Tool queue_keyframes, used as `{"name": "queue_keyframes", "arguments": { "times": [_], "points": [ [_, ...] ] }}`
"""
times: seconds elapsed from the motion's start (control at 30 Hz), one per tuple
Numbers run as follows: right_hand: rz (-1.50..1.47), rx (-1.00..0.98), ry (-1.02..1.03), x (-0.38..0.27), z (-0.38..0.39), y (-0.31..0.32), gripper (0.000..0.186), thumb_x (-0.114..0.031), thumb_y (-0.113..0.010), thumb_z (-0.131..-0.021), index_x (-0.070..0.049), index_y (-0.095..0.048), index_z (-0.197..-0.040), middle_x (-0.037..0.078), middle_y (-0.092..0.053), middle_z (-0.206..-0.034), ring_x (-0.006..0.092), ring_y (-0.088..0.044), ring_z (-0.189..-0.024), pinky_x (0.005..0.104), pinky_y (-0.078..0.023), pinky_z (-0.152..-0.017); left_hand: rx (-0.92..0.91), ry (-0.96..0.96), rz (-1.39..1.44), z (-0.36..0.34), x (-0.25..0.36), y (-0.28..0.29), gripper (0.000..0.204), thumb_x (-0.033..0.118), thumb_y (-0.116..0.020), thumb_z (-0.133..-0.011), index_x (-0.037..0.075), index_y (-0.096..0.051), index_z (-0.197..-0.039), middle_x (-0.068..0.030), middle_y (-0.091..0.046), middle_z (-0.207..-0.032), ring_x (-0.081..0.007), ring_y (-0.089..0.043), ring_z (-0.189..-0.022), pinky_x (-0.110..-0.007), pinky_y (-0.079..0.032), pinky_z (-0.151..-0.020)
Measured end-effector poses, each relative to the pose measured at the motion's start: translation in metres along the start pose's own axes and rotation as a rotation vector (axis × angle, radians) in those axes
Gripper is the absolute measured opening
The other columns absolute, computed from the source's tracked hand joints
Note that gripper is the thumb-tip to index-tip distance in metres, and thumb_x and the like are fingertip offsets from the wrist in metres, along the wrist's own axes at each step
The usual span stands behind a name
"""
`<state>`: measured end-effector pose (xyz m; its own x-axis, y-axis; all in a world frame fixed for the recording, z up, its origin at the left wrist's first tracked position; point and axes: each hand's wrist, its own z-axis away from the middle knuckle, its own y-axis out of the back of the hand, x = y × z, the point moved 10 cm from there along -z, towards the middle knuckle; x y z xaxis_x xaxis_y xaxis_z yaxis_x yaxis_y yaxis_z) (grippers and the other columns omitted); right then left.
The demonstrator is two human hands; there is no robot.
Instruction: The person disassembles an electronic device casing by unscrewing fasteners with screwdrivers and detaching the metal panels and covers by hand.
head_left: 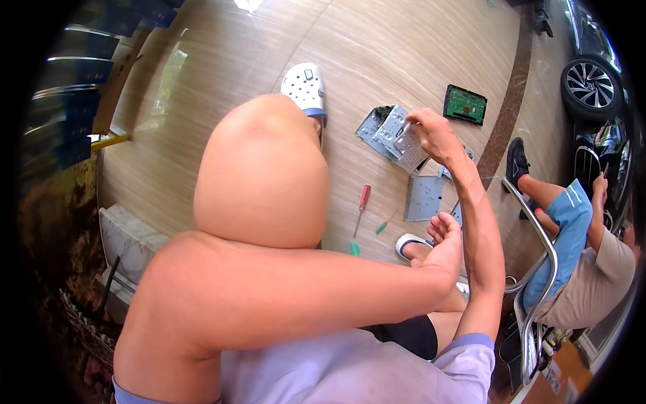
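My right hand (439, 138) reaches over an opened grey metal casing (382, 128) on the floor. Its fingertips pinch a thin, see-through plastic-looking sheet (408, 143), which overlaps the casing's perforated side. Nearer to me, my left hand (444, 246) is held palm up beside my right forearm, fingers loosely bent and apart, with nothing visible in it. A flat grey metal plate (423, 197) lies on the floor just beyond the left hand. Past the right hand sits a green circuit board (465, 105) in a black frame.
A red-handled screwdriver (364, 196) and a small green-handled screwdriver (382, 227) lie left of the plate. My bent knee (262, 168) fills the middle, above a white clog (304, 87). At right, a seated person (579, 256) is by a metal-framed chair (553, 269) and a dark car (592, 84).
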<state>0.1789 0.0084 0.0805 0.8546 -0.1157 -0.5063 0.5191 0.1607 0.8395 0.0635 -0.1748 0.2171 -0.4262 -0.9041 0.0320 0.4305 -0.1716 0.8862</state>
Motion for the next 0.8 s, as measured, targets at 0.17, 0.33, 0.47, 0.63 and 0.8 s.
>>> {"name": "queue_keyframes", "arguments": {
  "times": [0.17,0.33,0.47,0.63,0.8],
  "points": [
    [-0.037,0.261,-0.253,0.028,0.039,0.021,0.025,-0.014,-0.069,-0.086,-0.004,-0.067,-0.109,0.018,-0.066,-0.108,0.0369,-0.063,-0.101,0.0409,-0.050,-0.087,0.001,-0.017,0.020,0.006,0.001,-0.002,0.043,0.027,-0.060,-0.089,0.003,-0.063,-0.125,-0.0186,-0.064,-0.120,-0.0353,-0.061,-0.109,-0.060,-0.039,-0.096],
    [0.139,0.197,-0.253,0.017,0.073,-0.011,0.071,-0.038,-0.081,-0.076,0.001,-0.055,-0.130,0.020,-0.058,-0.129,0.0365,-0.054,-0.119,0.0437,-0.043,-0.102,-0.004,-0.036,0.013,0.008,0.008,-0.003,0.044,0.029,-0.060,-0.089,0.004,-0.064,-0.125,-0.0177,-0.064,-0.120,-0.0346,-0.061,-0.110,-0.059,-0.039,-0.097],
    [0.230,0.194,-0.346,0.009,0.082,-0.028,0.090,-0.043,-0.083,-0.069,-0.001,-0.048,-0.139,0.019,-0.052,-0.136,0.0369,-0.048,-0.126,0.0472,-0.039,-0.104,-0.006,-0.050,0.006,0.009,0.012,-0.004,0.044,0.031,-0.060,-0.089,0.005,-0.064,-0.125,-0.0170,-0.064,-0.121,-0.0341,-0.061,-0.110,-0.059,-0.039,-0.097],
    [0.251,0.243,-0.362,0.009,0.082,-0.035,0.088,-0.041,-0.083,-0.069,-0.002,-0.048,-0.139,0.017,-0.053,-0.136,0.0354,-0.049,-0.124,0.0488,-0.039,-0.104,-0.025,-0.059,0.010,0.008,0.015,-0.006,0.045,0.033,-0.059,-0.089,0.006,-0.065,-0.125,-0.0161,-0.064,-0.122,-0.0335,-0.061,-0.111,-0.059,-0.038,-0.098],
    [0.148,0.232,-0.348,0.016,0.079,-0.034,0.082,-0.030,-0.084,-0.067,-0.002,-0.050,-0.137,0.017,-0.055,-0.133,0.0360,-0.050,-0.123,0.0452,-0.040,-0.104,-0.027,-0.055,0.009,0.007,0.010,-0.006,0.045,0.033,-0.060,-0.089,0.005,-0.065,-0.125,-0.0163,-0.064,-0.121,-0.0334,-0.060,-0.112,-0.058,-0.039,-0.098]
  ]
}}
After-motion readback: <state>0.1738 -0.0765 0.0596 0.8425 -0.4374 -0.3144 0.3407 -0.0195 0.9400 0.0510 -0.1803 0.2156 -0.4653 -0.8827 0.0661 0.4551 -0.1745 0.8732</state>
